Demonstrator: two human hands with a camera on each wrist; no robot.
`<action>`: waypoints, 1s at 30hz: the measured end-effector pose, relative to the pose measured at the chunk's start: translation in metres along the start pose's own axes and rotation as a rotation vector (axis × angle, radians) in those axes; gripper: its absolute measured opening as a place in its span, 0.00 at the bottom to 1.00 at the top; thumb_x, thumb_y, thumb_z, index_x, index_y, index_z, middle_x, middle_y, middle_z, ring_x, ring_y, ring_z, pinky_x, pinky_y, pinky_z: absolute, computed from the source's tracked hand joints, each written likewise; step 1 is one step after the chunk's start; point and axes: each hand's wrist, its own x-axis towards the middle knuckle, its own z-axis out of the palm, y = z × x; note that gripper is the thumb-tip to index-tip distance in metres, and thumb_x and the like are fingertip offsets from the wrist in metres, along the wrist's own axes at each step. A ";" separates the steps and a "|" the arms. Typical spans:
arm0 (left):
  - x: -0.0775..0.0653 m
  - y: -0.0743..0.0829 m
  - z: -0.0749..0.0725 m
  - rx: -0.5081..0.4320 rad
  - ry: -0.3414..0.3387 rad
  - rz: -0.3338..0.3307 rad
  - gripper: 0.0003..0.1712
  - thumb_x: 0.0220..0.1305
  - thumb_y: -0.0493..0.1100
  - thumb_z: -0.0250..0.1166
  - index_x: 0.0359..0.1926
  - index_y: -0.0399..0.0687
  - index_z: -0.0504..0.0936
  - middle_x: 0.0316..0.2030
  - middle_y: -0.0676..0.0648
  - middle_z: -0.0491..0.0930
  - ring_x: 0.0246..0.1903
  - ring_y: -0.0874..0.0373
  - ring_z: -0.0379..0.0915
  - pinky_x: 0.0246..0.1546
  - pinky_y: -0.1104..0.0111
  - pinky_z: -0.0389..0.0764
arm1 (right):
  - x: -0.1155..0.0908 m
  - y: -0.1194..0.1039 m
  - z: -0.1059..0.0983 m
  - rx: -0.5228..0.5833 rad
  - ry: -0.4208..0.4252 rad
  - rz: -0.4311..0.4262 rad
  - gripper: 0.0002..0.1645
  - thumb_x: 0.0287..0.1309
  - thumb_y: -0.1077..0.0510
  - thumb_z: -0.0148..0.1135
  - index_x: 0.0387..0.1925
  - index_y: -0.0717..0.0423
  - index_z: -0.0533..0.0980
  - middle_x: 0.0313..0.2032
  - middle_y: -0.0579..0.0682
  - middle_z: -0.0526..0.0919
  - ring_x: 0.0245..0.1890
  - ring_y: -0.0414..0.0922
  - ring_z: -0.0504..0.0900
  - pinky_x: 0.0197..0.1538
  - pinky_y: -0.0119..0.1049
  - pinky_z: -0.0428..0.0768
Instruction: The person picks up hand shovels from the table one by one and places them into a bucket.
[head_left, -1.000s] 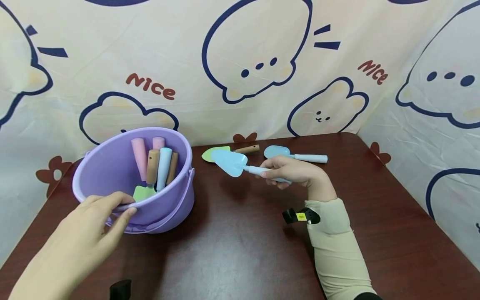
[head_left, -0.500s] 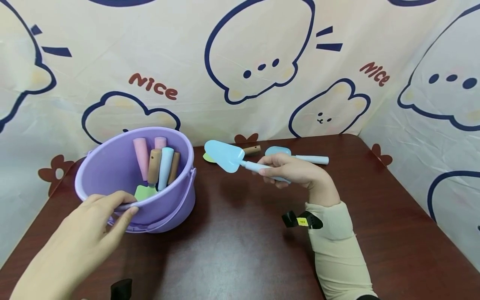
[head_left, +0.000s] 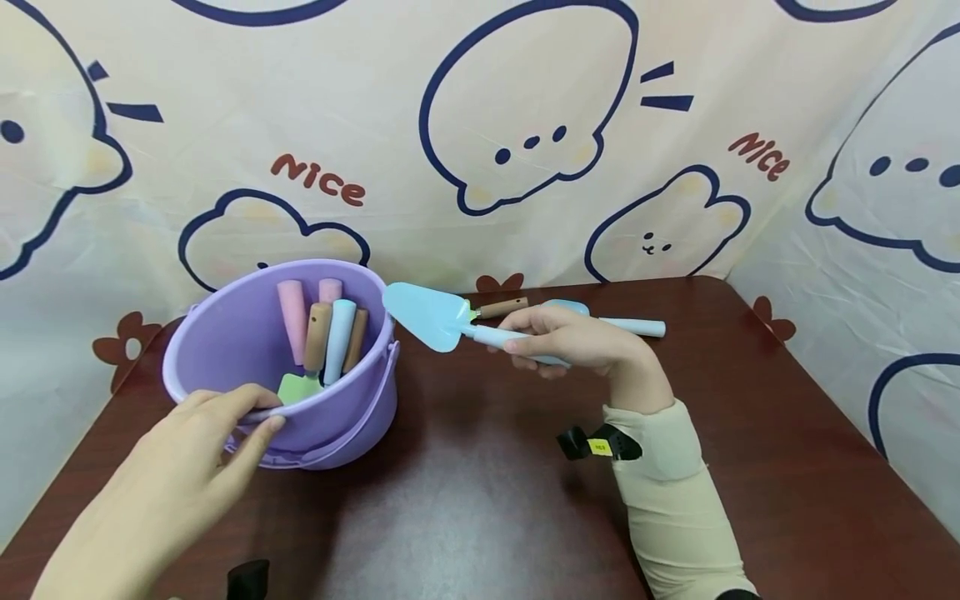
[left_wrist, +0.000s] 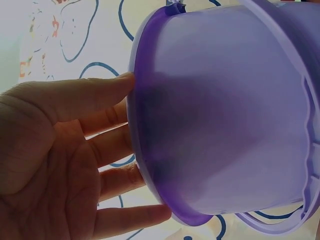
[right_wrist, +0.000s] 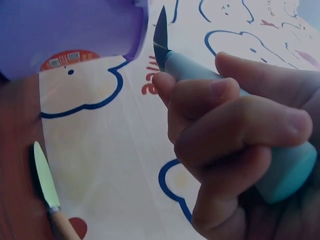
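Observation:
In the head view my left hand (head_left: 191, 450) pinches the near rim of a purple bucket (head_left: 380, 408), thumb outside and fingers over the edge. The left wrist view shows the thumb against the bucket's outer wall (left_wrist: 225, 100). My right hand (head_left: 573, 342) grips the light blue handle of a blue trowel (head_left: 427, 317), raised over the table. Its blade points left, and the tip overlaps the bucket's right rim. From the right wrist, fingers curl around that handle (right_wrist: 290, 175). Inside the bucket stand tools with pink (head_left: 293, 321), wooden (head_left: 318, 336) and blue (head_left: 339, 342) handles.
Behind the right hand, a wooden-handled tool (head_left: 502, 307) with a green blade lies on the dark table (head_left: 450, 500). Beside it is another blue tool (head_left: 633, 326), partly covered by the hand. A printed cloth (head_left: 420, 233) hangs along the table's back edge.
My right hand has carried the blue trowel leftward, bringing its blade tip from beside the bucket to its right rim. The left hand keeps its hold on the rim. The head view has shifted slightly.

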 end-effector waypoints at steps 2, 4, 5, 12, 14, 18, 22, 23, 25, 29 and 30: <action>0.000 0.000 0.000 -0.002 0.005 0.001 0.11 0.67 0.48 0.65 0.45 0.47 0.82 0.39 0.40 0.82 0.40 0.43 0.77 0.38 0.42 0.80 | 0.004 -0.006 -0.001 -0.009 -0.020 0.002 0.09 0.72 0.60 0.51 0.45 0.63 0.74 0.25 0.49 0.70 0.18 0.40 0.65 0.22 0.30 0.64; -0.001 0.000 0.000 -0.003 0.006 -0.001 0.11 0.68 0.48 0.65 0.45 0.47 0.82 0.39 0.40 0.82 0.40 0.43 0.77 0.38 0.42 0.80 | 0.009 -0.014 -0.002 -0.020 -0.044 0.007 0.09 0.72 0.60 0.51 0.44 0.63 0.73 0.25 0.49 0.70 0.18 0.40 0.65 0.22 0.30 0.64; -0.001 0.000 0.000 -0.003 0.006 -0.002 0.11 0.68 0.48 0.65 0.45 0.47 0.82 0.39 0.40 0.82 0.40 0.43 0.76 0.38 0.42 0.80 | 0.011 -0.018 -0.002 -0.027 -0.058 0.006 0.09 0.72 0.61 0.51 0.44 0.63 0.73 0.24 0.49 0.70 0.18 0.40 0.64 0.22 0.30 0.63; -0.001 0.000 -0.001 -0.004 -0.004 -0.001 0.12 0.67 0.48 0.65 0.45 0.47 0.82 0.39 0.41 0.82 0.41 0.43 0.76 0.38 0.42 0.80 | 0.028 -0.044 -0.008 -0.116 -0.145 0.040 0.11 0.72 0.60 0.50 0.46 0.64 0.74 0.23 0.48 0.70 0.16 0.40 0.64 0.22 0.30 0.64; 0.000 0.000 -0.001 -0.005 -0.006 0.002 0.11 0.67 0.48 0.65 0.45 0.47 0.82 0.39 0.42 0.82 0.41 0.43 0.76 0.38 0.43 0.80 | 0.034 -0.052 -0.009 -0.148 -0.168 0.050 0.10 0.72 0.60 0.50 0.44 0.63 0.74 0.22 0.48 0.70 0.15 0.40 0.63 0.22 0.30 0.64; -0.001 0.000 0.000 -0.003 -0.011 -0.002 0.11 0.67 0.47 0.65 0.45 0.47 0.82 0.39 0.41 0.82 0.41 0.43 0.76 0.38 0.43 0.80 | 0.046 -0.068 -0.010 -0.206 -0.216 0.056 0.09 0.72 0.60 0.51 0.37 0.62 0.75 0.21 0.48 0.70 0.14 0.40 0.63 0.22 0.31 0.64; -0.001 0.000 0.000 -0.003 -0.009 -0.007 0.11 0.67 0.48 0.65 0.45 0.47 0.82 0.39 0.41 0.82 0.41 0.43 0.76 0.38 0.43 0.80 | 0.059 -0.089 -0.011 -0.267 -0.257 0.083 0.10 0.72 0.59 0.52 0.38 0.62 0.76 0.20 0.49 0.71 0.13 0.40 0.63 0.20 0.30 0.64; -0.001 0.000 0.000 -0.003 -0.007 -0.006 0.11 0.67 0.48 0.65 0.45 0.47 0.82 0.39 0.41 0.82 0.41 0.43 0.76 0.38 0.43 0.80 | 0.063 -0.094 -0.011 -0.293 -0.264 0.093 0.10 0.72 0.59 0.52 0.39 0.61 0.76 0.20 0.49 0.71 0.13 0.40 0.63 0.19 0.30 0.64; -0.002 0.000 0.000 -0.004 -0.002 -0.004 0.10 0.67 0.48 0.65 0.45 0.48 0.82 0.39 0.42 0.82 0.41 0.43 0.76 0.38 0.43 0.80 | 0.069 -0.106 -0.011 -0.342 -0.283 0.118 0.11 0.73 0.58 0.52 0.41 0.61 0.77 0.19 0.47 0.71 0.13 0.39 0.63 0.19 0.30 0.63; -0.001 0.000 -0.001 -0.010 0.008 0.008 0.09 0.68 0.48 0.65 0.44 0.49 0.83 0.38 0.43 0.82 0.41 0.44 0.75 0.38 0.44 0.80 | 0.082 -0.129 -0.009 -0.437 -0.314 0.159 0.11 0.72 0.58 0.52 0.39 0.60 0.79 0.18 0.47 0.71 0.12 0.38 0.63 0.20 0.29 0.63; -0.001 0.000 0.000 -0.012 0.011 0.013 0.09 0.67 0.48 0.65 0.43 0.49 0.83 0.38 0.43 0.81 0.41 0.44 0.75 0.38 0.44 0.79 | 0.085 -0.134 -0.008 -0.448 -0.323 0.171 0.11 0.72 0.59 0.53 0.39 0.61 0.79 0.18 0.47 0.71 0.12 0.38 0.63 0.20 0.28 0.64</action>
